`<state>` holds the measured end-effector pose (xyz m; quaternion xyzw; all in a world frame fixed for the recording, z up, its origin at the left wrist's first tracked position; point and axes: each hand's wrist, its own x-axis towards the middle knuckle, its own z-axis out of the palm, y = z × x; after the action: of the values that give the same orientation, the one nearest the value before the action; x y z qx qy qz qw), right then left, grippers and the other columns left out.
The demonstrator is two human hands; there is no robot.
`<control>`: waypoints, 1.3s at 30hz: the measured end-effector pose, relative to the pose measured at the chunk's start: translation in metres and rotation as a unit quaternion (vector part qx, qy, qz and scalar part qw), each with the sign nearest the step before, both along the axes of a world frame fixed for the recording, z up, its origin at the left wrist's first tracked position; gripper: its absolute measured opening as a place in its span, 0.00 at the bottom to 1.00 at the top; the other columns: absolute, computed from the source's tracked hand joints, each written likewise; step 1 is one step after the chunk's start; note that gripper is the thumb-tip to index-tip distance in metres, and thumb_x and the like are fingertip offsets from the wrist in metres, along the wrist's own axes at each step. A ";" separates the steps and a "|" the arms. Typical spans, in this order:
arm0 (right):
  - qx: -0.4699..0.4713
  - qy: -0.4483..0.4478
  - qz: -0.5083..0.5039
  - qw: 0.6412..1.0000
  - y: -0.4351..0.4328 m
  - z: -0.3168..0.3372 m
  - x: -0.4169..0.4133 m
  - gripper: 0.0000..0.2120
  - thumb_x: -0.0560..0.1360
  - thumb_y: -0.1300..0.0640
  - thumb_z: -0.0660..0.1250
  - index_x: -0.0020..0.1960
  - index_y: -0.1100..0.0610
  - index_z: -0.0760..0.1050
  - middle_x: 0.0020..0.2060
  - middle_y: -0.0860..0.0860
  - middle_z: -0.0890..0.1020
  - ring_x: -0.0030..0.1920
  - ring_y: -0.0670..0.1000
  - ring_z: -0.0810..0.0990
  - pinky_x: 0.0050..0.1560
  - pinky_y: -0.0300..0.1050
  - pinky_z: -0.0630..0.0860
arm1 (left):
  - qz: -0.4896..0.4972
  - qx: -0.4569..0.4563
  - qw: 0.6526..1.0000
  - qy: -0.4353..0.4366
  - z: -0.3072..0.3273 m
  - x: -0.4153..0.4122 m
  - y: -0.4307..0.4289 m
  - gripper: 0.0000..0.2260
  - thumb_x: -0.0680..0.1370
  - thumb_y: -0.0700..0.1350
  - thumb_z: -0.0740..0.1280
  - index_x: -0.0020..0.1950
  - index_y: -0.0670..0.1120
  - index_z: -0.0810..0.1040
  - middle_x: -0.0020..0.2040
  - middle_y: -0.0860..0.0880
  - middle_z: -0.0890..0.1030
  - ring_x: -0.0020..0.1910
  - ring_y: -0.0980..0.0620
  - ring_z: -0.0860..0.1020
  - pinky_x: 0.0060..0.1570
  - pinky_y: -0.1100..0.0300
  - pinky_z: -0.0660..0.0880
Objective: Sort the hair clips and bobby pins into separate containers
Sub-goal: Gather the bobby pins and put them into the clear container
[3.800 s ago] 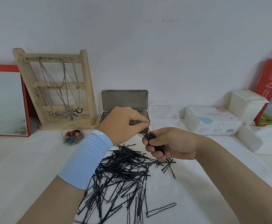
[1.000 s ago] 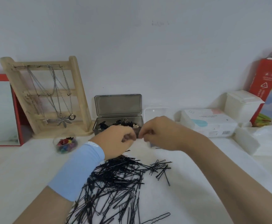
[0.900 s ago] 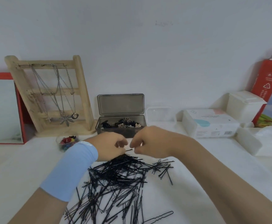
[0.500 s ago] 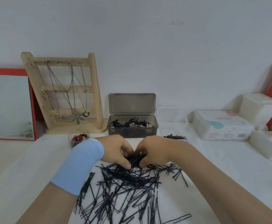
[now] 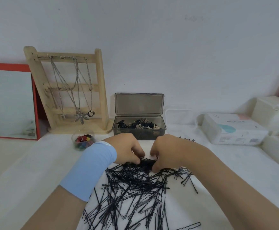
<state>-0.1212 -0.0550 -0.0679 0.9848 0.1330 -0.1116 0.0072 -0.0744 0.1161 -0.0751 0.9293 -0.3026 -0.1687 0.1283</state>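
Both hands down at the far edge of the bobby pins (image 5: pixel 135 188), which lie in a loose black heap on the table (image 5: pixel 19 171) right in front of me.

Left hand (image 5: pixel 127 148), blue wristband (image 5: pixel 89 170) on it, and right hand (image 5: pixel 167 150) face each other. The fingers of both are curled in, pinching one small bunch of pins (image 5: pixel 147 161) from either end. Two-sided hold makes sense: the pins are thin and tangle, so squaring them into a bundle lets me lift many at once without strays.

Grey box (image 5: pixel 138 128) stands open just beyond my hands, lid propped back, with the hair clips (image 5: pixel 142 124) in it, dark and beige. Clear container (image 5: pixel 180 117) sits beside it on the right. A few pins (image 5: pixel 187 139) show just past my right hand; whether they lie inside it, I cannot tell.

Small tub of coloured clips (image 5: pixel 83 141) near my left wrist.

Judgement: clips look sorted, and most pins are not yet moved. The bunch may shed pins on the lift.
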 end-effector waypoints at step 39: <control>0.434 0.091 -0.067 0.894 -0.011 -0.001 0.000 0.08 0.80 0.66 0.60 0.44 0.61 0.75 0.34 0.52 0.81 0.34 0.50 0.78 0.38 0.41 0.75 | 0.114 -0.297 0.944 0.093 0.015 0.001 0.007 0.11 0.81 0.39 0.60 0.54 0.45 0.81 0.42 0.48 0.86 0.36 0.52 0.83 0.33 0.60 0.77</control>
<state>-0.1213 -0.0658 -0.0690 0.8819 0.1020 -0.1324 -0.4408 -0.0738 0.1230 -0.0598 0.8574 -0.2180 -0.1411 0.4444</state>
